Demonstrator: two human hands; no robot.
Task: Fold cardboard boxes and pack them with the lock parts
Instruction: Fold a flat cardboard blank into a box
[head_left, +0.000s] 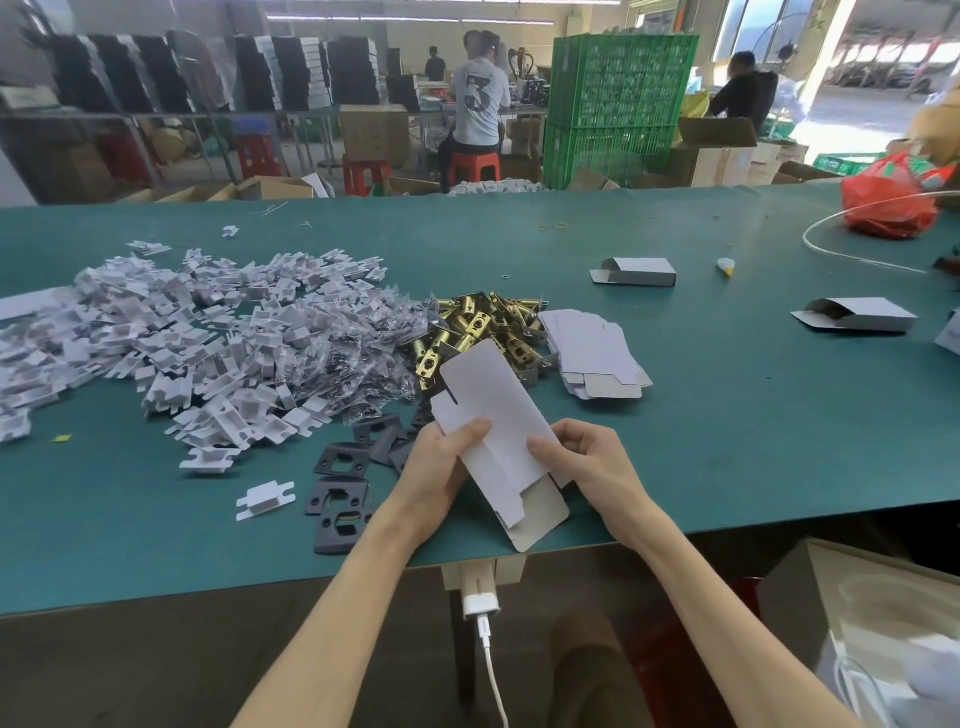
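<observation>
Green matting covers the long workbench (727, 441), and a heap of brass latches (478, 325) lies about mid-bench. Just on the worker's side of those latches, a flat white carton (498, 410) is held up at a slant, its far end reaching towards them and its grey-lined bottom flap hanging open near the bench edge. The left hand (441, 467) grips one long edge with the thumb laid over the face; the right hand (587, 462) pinches the opposite edge the same way. Touching the latches on their right is a stack of unfolded blanks (592, 348); to their left are clear bags (358, 353), then a sprawl of white plastic inserts (182, 332). Dark strike plates (343, 488) lie left of the carton. Two folded boxes (636, 271) (857, 314) sit well off to the latches' right.
</observation>
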